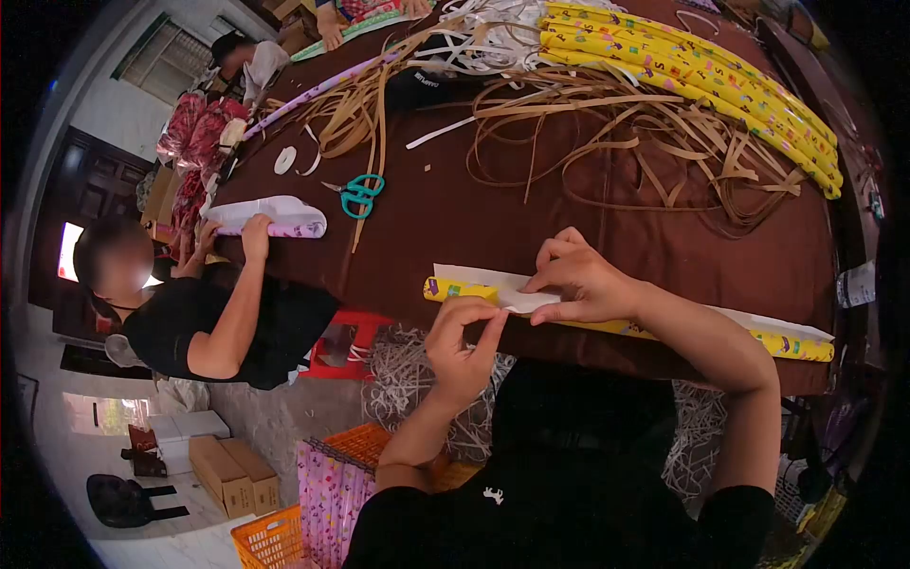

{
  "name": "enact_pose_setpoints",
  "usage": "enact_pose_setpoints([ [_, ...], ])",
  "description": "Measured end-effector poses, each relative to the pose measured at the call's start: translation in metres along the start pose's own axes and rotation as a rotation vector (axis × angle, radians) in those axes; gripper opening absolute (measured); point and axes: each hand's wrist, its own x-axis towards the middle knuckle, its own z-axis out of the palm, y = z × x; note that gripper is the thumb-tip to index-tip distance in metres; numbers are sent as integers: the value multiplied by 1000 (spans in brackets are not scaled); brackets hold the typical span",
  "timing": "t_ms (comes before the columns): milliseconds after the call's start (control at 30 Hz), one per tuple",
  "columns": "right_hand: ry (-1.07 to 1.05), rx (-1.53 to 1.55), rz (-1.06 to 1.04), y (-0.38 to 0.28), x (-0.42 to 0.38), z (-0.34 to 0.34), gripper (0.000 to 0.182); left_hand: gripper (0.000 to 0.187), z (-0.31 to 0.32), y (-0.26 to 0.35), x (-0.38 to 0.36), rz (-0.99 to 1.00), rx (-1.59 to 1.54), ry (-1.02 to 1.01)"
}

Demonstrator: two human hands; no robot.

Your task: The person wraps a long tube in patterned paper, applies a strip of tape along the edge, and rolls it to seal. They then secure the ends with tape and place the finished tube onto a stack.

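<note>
A rolled tube of yellow printed paper [458, 289] lies along the table's near edge, with a white flap [474, 274] standing up along its far side. My left hand [460, 351] is closed in a pinch at the tube's near side, thumb and forefinger on a small white edge or strip. My right hand [588, 280] bends over the tube, its thumb and fingertips closed on a white piece [533, 299] of the paper or strip. My forearm covers part of the tube; its right end shows beyond it.
Finished-looking yellow rolls [692, 81] and loose brown strips [654, 156] lie across the table [417, 256]. Teal scissors [358, 196] sit left of centre. A co-worker [209, 303] at left handles a purple printed roll [275, 220]. Orange baskets [270, 539] stand below.
</note>
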Motion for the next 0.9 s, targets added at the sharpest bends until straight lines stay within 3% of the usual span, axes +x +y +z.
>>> enact_pose_setpoints([
  [133,32,161,196,1,-3,-3,35,12,-1,1,4,-77,-165,151],
  [200,84,292,245,-2,-1,-4,44,12,-6,-5,6,-111,-167,171],
  [233,3,489,444,-10,1,-10,52,12,-9,-8,8,-130,-170,177],
  [300,-13,585,466,-10,2,-7,51,12,-10,-7,9,-228,-214,178],
  [567,-167,772,642,-13,5,-21,50,17,-27,-32,15,-226,50,254],
  [733,-180,689,549,-13,5,-24,45,33,-44,-49,21,-311,163,238],
  [900,-242,643,517,-11,3,-28,38,34,-48,-51,32,-267,152,171],
])
